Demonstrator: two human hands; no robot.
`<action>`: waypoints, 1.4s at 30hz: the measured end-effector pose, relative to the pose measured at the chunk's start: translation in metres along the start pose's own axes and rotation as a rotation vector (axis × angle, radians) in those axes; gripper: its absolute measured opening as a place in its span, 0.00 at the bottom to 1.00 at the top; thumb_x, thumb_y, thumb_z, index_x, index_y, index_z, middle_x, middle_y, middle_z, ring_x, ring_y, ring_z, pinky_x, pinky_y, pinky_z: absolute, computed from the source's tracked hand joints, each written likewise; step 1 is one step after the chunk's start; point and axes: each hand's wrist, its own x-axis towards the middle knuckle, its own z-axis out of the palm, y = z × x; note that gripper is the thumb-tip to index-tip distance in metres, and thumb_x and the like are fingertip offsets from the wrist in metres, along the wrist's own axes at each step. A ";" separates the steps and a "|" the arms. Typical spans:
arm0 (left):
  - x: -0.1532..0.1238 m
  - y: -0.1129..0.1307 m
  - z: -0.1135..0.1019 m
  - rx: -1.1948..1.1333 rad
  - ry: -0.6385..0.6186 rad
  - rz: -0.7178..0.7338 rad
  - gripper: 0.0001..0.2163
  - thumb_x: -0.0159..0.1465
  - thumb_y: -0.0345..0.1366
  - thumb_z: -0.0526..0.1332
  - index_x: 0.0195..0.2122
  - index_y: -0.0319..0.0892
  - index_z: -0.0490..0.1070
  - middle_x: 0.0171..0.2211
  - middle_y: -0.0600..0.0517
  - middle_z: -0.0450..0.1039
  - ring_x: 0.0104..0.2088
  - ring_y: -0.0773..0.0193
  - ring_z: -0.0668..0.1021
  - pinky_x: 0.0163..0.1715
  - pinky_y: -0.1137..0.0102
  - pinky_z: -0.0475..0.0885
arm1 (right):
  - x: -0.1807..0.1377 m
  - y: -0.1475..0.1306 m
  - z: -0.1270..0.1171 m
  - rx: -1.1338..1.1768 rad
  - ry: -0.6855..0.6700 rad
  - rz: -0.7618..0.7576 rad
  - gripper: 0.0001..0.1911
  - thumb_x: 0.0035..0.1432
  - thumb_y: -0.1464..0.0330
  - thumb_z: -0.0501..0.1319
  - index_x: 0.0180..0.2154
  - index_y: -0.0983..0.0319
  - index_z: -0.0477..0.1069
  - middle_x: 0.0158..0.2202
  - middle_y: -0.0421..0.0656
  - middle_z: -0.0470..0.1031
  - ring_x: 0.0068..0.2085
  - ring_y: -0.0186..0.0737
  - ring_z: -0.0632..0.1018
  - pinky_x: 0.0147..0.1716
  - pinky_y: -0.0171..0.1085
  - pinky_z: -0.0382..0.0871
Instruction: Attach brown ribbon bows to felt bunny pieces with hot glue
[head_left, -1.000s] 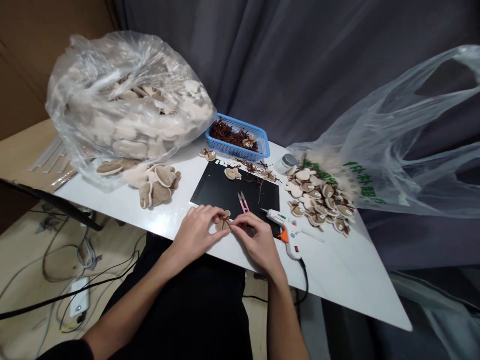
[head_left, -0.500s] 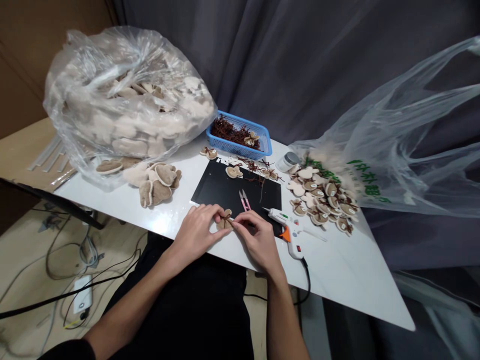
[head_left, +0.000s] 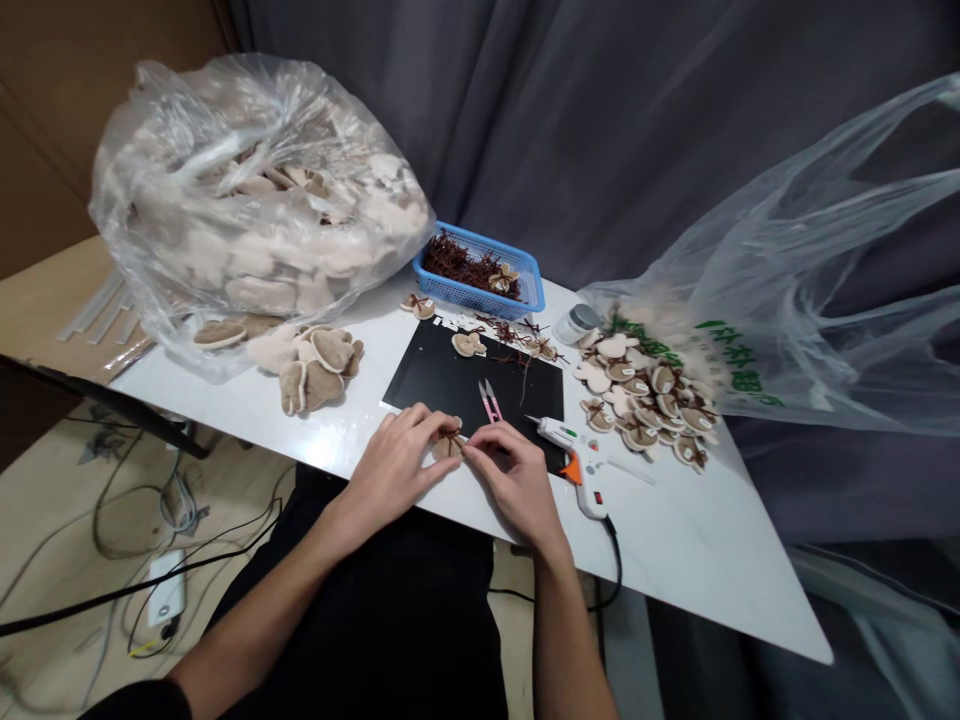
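Observation:
My left hand [head_left: 397, 465] and my right hand [head_left: 514, 475] meet at the near edge of the white table [head_left: 697, 550]. Both pinch a small tan plush piece [head_left: 448, 446] with a brown string bow on it. The piece rests at the front edge of a black mat [head_left: 450, 380]. Pink snips [head_left: 488, 399] lie on the mat just beyond my fingers. A white and orange glue gun [head_left: 574, 460] lies right of my right hand, its cord dropping over the table edge.
A big clear bag of tan plush pieces [head_left: 255, 200] fills the back left, with loose pieces [head_left: 311, 365] before it. A blue basket of brown bows [head_left: 478, 268] stands behind the mat. Finished pieces [head_left: 645, 400] pile by a second clear bag [head_left: 817, 280]. Cables lie on the floor [head_left: 135, 520].
My fingers shifted slightly on the plush piece; both hands stay at the same spot. The view moved a little.

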 end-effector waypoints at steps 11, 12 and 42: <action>0.000 -0.005 0.004 0.005 0.078 0.013 0.20 0.63 0.37 0.74 0.56 0.48 0.76 0.58 0.46 0.73 0.58 0.48 0.77 0.57 0.54 0.74 | 0.010 -0.005 -0.003 -0.074 -0.037 -0.097 0.11 0.71 0.66 0.63 0.46 0.53 0.85 0.47 0.47 0.82 0.49 0.48 0.80 0.59 0.51 0.71; 0.001 -0.006 0.004 0.010 0.078 0.018 0.19 0.64 0.37 0.73 0.56 0.48 0.77 0.59 0.46 0.73 0.58 0.48 0.77 0.57 0.53 0.74 | 0.011 -0.004 -0.003 -0.095 -0.046 -0.116 0.12 0.71 0.66 0.62 0.46 0.52 0.86 0.48 0.46 0.82 0.50 0.49 0.80 0.61 0.53 0.70; 0.001 -0.001 0.004 0.077 0.039 -0.008 0.17 0.66 0.34 0.72 0.55 0.46 0.77 0.53 0.48 0.77 0.53 0.50 0.77 0.53 0.56 0.73 | -0.005 -0.018 0.009 -0.555 -0.133 -0.339 0.19 0.73 0.74 0.55 0.56 0.57 0.79 0.54 0.52 0.78 0.55 0.56 0.75 0.60 0.61 0.74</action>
